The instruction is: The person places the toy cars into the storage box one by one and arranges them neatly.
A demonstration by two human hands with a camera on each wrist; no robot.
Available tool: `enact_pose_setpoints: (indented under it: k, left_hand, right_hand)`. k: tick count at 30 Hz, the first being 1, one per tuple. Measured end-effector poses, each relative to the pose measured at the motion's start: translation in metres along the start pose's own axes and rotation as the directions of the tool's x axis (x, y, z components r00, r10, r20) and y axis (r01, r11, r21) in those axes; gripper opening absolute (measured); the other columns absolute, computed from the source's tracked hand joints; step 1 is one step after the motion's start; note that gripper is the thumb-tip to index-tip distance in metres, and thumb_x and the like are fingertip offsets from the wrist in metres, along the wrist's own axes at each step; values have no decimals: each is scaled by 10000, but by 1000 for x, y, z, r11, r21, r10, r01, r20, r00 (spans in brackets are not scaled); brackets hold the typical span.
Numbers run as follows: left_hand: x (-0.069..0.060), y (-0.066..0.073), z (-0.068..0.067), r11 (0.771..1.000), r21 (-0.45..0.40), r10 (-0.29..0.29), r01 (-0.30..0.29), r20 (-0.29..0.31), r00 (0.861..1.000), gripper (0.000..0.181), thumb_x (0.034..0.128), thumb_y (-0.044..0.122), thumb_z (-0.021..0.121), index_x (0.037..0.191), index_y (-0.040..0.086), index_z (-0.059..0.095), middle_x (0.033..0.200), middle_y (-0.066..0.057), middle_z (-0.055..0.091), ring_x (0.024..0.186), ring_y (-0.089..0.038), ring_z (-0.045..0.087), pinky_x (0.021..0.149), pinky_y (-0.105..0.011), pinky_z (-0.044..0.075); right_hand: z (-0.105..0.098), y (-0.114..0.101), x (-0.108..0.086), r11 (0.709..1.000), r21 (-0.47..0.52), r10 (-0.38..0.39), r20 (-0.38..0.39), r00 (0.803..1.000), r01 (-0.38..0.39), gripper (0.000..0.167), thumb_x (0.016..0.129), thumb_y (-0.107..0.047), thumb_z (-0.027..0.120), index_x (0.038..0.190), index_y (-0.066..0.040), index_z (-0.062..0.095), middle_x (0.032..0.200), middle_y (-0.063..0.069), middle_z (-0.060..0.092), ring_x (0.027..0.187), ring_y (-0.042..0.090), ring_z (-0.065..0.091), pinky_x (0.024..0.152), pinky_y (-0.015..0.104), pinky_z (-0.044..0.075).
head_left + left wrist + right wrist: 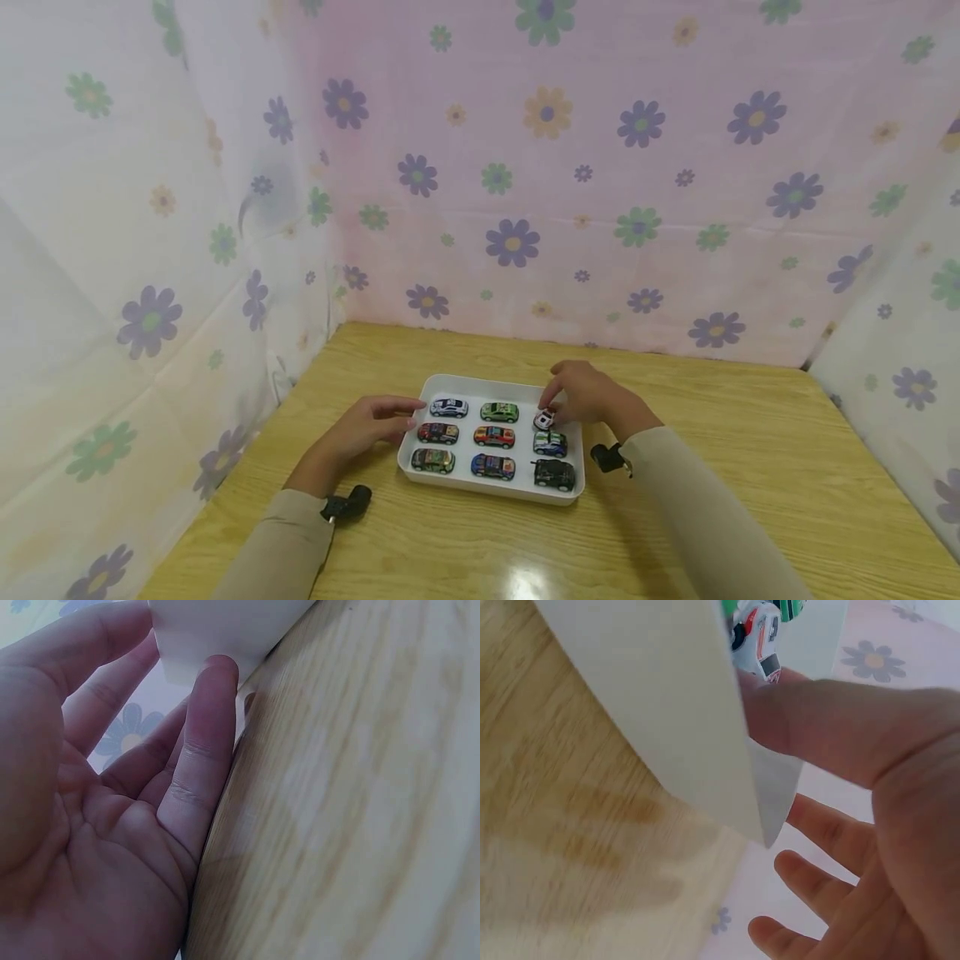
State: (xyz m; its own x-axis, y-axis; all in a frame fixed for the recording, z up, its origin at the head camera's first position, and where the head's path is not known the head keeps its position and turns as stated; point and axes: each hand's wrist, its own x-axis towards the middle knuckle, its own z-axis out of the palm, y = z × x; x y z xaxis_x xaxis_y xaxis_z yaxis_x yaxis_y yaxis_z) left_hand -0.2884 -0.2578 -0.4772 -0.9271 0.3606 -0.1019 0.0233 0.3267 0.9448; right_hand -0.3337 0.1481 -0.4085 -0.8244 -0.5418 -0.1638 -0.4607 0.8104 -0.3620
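A white tray (491,492) stands on the table and holds several toy cars in rows of three. At its far right corner my right hand (596,396) pinches a white toy car (544,419) with red and black markings between thumb and forefinger. The right wrist view shows that white car (761,645) at the thumb tip, the other fingers spread outside the tray. My left hand (363,432) rests against the tray's left side, its fingers extended towards the rim. Fingertips touch the tray's wall (225,630) in the left wrist view, and nothing lies in the palm.
Near the white car sit a blue-green-white car (550,443), a black car (553,474) and a green car (498,412). The wooden table (720,467) reaches to flowered cloth (577,250) behind and at both sides. Each wrist bears a black camera (348,504).
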Motion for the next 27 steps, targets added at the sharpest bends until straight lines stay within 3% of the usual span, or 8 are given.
enact_pose_setpoints:
  k: [11,21,27]
  left_hand:
    - [0,-1,0,1000,-2,1,-1,2,1000,440,962,279,754,1366,120,683,1412,-160,636,1080,-203,670,855,-336,602]
    - [1,2,0,1000,2,10,-10,4,1000,433,976,245,736,1371,78,670,1411,-189,631,1073,-184,684,859,-332,609]
    - [1,3,1,1000,4,16,-16,3,1000,431,977,247,737,1367,76,673,1415,-193,628,1112,-181,665,865,-333,602]
  right_hand:
    - [8,-2,5,994,-76,72,-43,996,-75,41,873,-265,851,899,-279,822,1463,142,583,1404,374,472,1144,593,410]
    - [10,-3,5,985,9,174,-39,984,-174,87,835,-286,887,818,-293,802,1309,49,640,1288,302,529,1101,516,456]
    - [7,0,3,989,43,146,-45,988,-144,112,833,-287,887,913,-256,815,1300,46,653,1278,296,548,1100,512,465]
